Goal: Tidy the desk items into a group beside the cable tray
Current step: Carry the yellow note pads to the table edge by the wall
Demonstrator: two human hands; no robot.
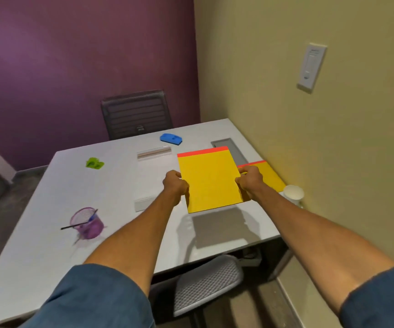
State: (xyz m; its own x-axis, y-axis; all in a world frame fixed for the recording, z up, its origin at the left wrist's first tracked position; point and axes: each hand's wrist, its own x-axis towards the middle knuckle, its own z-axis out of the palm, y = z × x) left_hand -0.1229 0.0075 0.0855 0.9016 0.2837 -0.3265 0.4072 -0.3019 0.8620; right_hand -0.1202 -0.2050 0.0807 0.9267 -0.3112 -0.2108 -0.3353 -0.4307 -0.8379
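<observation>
I hold a yellow notepad [210,179] with a red top strip above the white desk [49,233]; its shadow falls on the desk below. My left hand [175,184] grips its left edge and my right hand [249,182] grips its right edge. A second yellow notepad [271,175] lies flat by the right wall. The grey cable tray [231,150] is set into the desk behind the pads, partly hidden by the held one. Spread over the desk are a blue stapler [171,139], a green clip [94,163], a clear holder [154,153] and a purple mesh cup [87,222] with pens.
A white paper cup [293,194] stands at the desk's right edge by the yellow wall. A small clear stand [142,204] sits near my left forearm. A dark chair [136,113] is behind the desk, a grey mesh chair [205,282] under its near edge.
</observation>
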